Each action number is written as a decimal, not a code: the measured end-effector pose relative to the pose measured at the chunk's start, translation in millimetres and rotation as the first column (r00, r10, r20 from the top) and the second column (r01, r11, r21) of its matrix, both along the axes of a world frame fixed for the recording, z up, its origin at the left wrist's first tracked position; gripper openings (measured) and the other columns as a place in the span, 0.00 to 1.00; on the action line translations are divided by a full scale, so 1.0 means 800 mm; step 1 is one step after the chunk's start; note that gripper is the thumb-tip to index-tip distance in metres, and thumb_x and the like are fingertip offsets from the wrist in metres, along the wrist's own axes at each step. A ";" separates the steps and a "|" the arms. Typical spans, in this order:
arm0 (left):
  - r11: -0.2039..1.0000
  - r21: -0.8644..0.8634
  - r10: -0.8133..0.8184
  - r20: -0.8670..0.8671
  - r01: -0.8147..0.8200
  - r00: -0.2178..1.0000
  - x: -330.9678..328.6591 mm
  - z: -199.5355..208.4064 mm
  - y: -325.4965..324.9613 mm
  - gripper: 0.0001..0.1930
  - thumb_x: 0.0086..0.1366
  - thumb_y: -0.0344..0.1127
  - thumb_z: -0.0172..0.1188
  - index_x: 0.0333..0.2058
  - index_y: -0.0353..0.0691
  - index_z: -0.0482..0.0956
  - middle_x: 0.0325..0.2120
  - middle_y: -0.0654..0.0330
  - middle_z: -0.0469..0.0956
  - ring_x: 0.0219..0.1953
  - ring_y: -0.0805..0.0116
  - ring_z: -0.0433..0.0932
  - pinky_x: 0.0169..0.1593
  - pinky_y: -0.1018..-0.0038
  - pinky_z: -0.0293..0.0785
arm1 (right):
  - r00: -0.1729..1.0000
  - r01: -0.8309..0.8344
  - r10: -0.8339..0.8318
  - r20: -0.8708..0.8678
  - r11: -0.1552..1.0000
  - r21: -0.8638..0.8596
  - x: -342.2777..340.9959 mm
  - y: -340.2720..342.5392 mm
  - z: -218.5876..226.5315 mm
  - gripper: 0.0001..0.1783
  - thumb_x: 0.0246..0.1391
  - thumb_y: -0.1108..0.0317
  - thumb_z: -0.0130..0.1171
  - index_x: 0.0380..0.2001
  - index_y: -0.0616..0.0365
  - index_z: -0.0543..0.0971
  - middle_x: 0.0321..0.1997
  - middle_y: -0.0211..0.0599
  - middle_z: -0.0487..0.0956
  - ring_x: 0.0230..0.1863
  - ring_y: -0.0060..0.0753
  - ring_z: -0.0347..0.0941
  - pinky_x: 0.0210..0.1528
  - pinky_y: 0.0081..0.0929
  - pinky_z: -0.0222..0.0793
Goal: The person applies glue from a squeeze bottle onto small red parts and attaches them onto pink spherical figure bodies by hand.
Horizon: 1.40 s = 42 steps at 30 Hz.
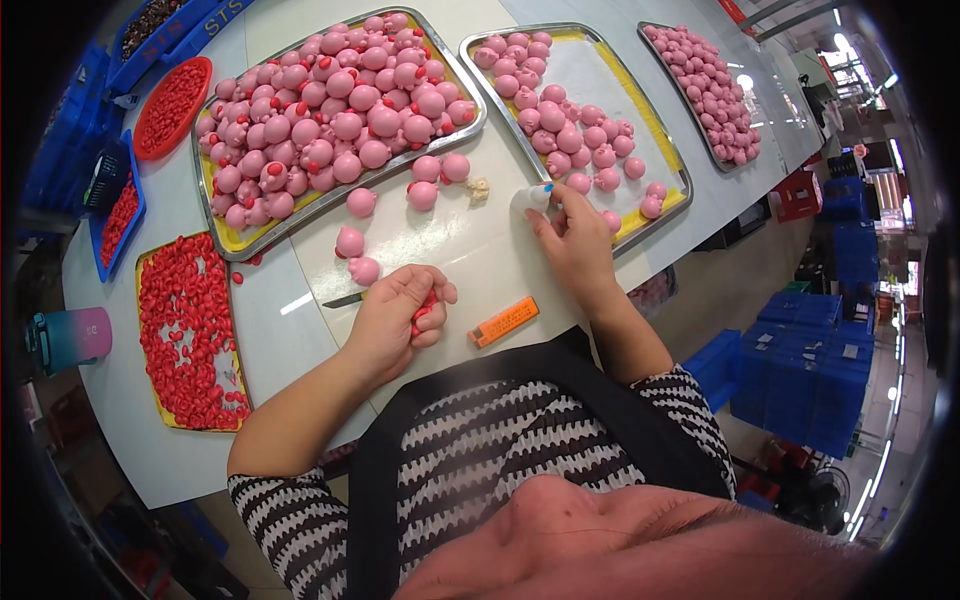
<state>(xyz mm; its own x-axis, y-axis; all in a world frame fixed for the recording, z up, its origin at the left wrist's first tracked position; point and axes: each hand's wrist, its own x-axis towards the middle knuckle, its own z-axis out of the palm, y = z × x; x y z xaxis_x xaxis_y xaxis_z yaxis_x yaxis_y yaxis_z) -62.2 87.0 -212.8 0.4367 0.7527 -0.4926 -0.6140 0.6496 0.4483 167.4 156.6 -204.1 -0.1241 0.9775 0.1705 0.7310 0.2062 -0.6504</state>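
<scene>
My left hand (395,318) is closed over the work board, with small red pieces (424,312) showing between its curled fingers. A knife (346,299) with a dark blade lies partly under that hand. Farther right, my right hand (580,245) grips a small white bottle (531,199) with a blue tip, by the near edge of a tray. Several loose pink round figures (422,195) stand on the board beyond my left hand. Next to them is a small beige lump (479,188). Between my hands lies an orange rectangular box (503,321).
A metal tray (478,100) heaped with pink figures, some with red parts, stands far left. A partly filled tray (683,195) is at right, another full tray (700,95) beyond. Red pieces fill a yellow tray (165,422), a red bowl (208,68) and a blue tray (135,215). A tumbler (85,335) stands left.
</scene>
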 end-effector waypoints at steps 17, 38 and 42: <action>0.964 0.259 0.034 -0.354 0.063 0.935 0.001 -0.008 0.009 0.12 0.61 0.30 0.54 0.44 0.35 0.73 0.29 0.65 0.73 0.21 0.83 0.61 0.24 0.86 0.58 | 0.640 -0.529 0.219 -0.736 0.821 -0.215 -0.017 -0.040 -0.029 0.19 0.52 0.82 0.46 0.48 0.64 0.59 0.50 0.44 0.67 0.50 0.30 0.65 0.54 0.29 0.60; 0.757 0.625 0.479 -0.730 0.191 0.489 0.003 -0.042 0.016 0.13 0.49 0.27 0.65 0.35 0.33 0.76 0.25 0.59 0.77 0.23 0.78 0.71 0.29 0.82 0.70 | 0.747 -0.372 0.372 -0.551 0.921 0.118 -0.006 -0.041 -0.047 0.16 0.47 0.73 0.60 0.40 0.63 0.69 0.30 0.37 0.76 0.29 0.25 0.74 0.30 0.21 0.69; 0.738 0.645 0.501 -0.721 0.199 0.479 0.002 -0.044 0.016 0.13 0.49 0.27 0.65 0.35 0.33 0.77 0.25 0.59 0.77 0.22 0.78 0.71 0.28 0.82 0.69 | 0.791 -0.412 0.446 -0.419 0.894 0.173 -0.008 -0.036 -0.051 0.17 0.42 0.73 0.63 0.36 0.62 0.71 0.26 0.39 0.75 0.24 0.31 0.73 0.25 0.23 0.68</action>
<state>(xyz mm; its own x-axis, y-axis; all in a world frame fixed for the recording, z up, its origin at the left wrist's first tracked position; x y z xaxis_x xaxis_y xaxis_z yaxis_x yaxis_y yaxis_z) -60.3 99.9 -248.4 -0.0621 0.9970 0.0455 0.2188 -0.0309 0.9753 160.8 127.5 -244.5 -0.4243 0.8251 0.3730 0.1992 0.4868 -0.8505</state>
